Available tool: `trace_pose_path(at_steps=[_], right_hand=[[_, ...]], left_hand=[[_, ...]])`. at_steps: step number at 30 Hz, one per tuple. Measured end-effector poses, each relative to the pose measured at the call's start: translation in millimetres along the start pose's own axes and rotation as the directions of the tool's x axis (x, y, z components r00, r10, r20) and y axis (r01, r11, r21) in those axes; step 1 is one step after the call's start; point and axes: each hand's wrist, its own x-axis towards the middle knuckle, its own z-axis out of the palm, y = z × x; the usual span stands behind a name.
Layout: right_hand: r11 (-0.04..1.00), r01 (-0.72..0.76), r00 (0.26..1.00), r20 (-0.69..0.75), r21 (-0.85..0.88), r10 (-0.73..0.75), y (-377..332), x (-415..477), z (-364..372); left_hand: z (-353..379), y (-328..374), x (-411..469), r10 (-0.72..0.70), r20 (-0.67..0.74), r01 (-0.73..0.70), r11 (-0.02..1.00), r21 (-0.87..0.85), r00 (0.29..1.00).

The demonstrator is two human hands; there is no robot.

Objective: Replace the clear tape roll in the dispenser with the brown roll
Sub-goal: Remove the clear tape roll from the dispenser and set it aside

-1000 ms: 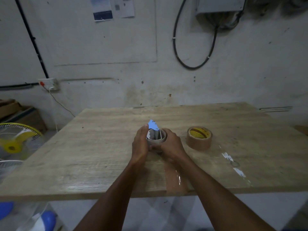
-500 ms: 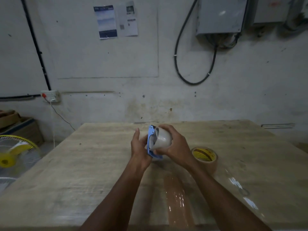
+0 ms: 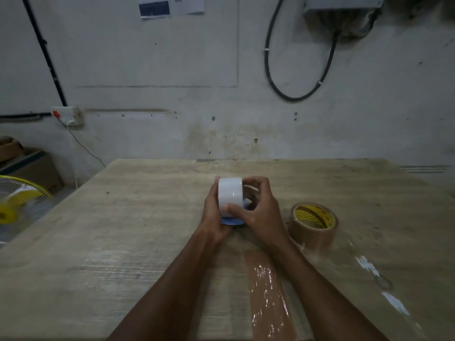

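The clear tape roll looks whitish and stands on edge above the middle of the wooden table. It sits in a blue dispenser, of which only a bit shows below the roll. My left hand cups the roll and dispenser from the left. My right hand holds them from the right, thumb pressed on the roll's front. The brown roll, with a yellow inner label, lies flat on the table just right of my right hand.
A strip of brown tape is stuck to the table near its front edge. Shiny clear tape bits lie at the right. A yellow fan and cardboard boxes stand off the table to the left.
The roll and dispenser have turned in my hands so the roll's outer face points at me. My right thumb has come onto its front.
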Motion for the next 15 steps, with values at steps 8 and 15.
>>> trace_pose_path(at_steps=[8,15], right_hand=[[1.000,-0.009,1.000,0.027,-0.012,0.009,-2.3,0.0,0.3],[0.997,0.043,0.996,0.084,-0.067,-0.038,2.9,-0.2,-0.7]], left_hand=[[0.7,-1.6,4.6,0.073,-0.039,-0.070,0.995,0.072,0.997],[-2.7,2.3,-0.5,0.113,-0.048,-0.108,0.990,0.096,0.992]])
